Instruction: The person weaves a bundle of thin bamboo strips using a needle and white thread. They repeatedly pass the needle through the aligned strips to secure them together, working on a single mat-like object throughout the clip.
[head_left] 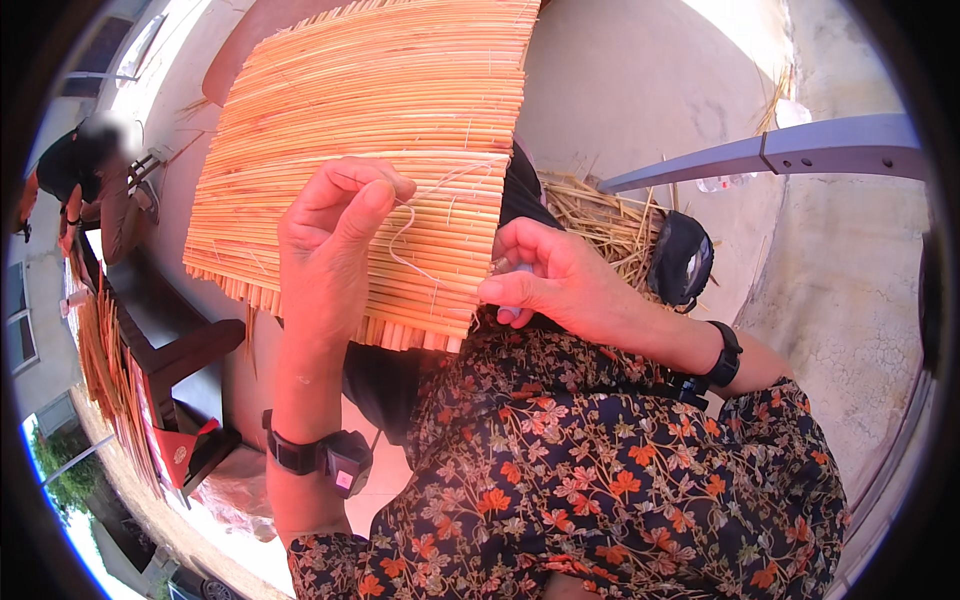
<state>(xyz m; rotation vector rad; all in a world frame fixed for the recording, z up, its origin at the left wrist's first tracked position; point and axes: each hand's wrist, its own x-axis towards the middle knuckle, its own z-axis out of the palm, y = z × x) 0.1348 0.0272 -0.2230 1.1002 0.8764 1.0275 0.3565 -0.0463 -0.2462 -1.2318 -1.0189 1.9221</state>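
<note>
A mat of thin reed stalks point(370, 95), stitched with thread, lies across my lap and reaches away from me. Above its near part, my left hand point(335, 225) is closed in a pinch on a white thread point(393, 245). The thread loops loosely down over the stalks toward the mat's right side, and another stretch runs up to the right edge. At the lower right edge, my right hand point(545, 272) grips the mat between thumb and fingers. Something pale bluish shows by its fingers, too small to make out.
Loose straw point(600, 215) lies on the floor to the right, beside a dark shoe point(682, 260) and a grey-blue metal bar point(770, 155). At left stands a dark bench point(165, 310) with bundled reeds point(105, 360). Another person point(85, 175) bends over farther back.
</note>
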